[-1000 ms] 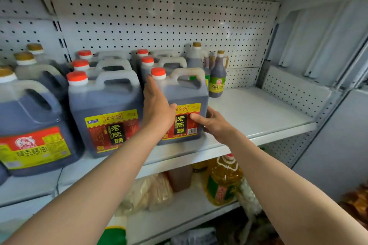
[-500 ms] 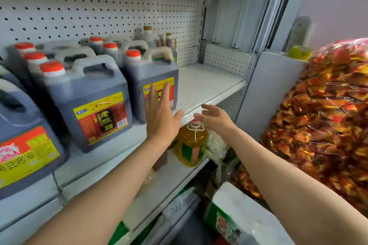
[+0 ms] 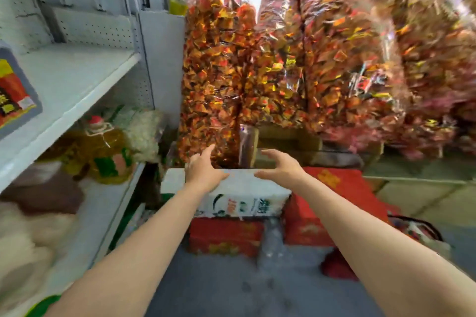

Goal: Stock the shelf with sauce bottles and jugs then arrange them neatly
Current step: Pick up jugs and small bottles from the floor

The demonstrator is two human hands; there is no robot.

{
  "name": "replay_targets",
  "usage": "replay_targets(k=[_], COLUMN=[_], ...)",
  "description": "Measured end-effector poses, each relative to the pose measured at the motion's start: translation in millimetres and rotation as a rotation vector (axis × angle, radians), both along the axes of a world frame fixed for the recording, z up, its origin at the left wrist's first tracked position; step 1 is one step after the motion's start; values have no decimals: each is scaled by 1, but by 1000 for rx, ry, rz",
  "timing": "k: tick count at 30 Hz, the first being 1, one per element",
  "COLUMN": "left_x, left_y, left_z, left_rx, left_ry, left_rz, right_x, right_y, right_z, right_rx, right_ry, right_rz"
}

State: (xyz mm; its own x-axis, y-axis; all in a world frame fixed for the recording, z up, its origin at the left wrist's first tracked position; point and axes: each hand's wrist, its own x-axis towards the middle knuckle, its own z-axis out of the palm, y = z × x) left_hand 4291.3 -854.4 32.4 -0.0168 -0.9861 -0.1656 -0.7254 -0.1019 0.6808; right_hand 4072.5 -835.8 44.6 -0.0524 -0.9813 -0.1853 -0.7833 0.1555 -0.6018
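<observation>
Hovering empty — left hand (image 3: 203,171), right hand (image 3: 282,168).

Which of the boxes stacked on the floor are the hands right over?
The white box on top of the stack. Both the left hand and right hand hover open above it; the other boxes, below and beside it, are red.

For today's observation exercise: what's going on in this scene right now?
A person stocking a shop shelf has turned away from it. Both hands, left hand and right hand, are open and empty, reaching toward a white box stacked on red cartons on the floor. One dark jug shows at the shelf's left edge.
</observation>
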Motion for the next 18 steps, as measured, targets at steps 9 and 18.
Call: replay_targets(k=[9, 18], left_x=[-225, -457], left_y=[112, 295], left_z=[-31, -113], left_rx=[27, 237], left_ry=[-51, -66], left_rz=[-269, -570], right_x=[-216, -430], right_y=[185, 397], right_z=[-32, -100], right_rx=[41, 230], right_ry=[-6, -68], right_rz=[-270, -557])
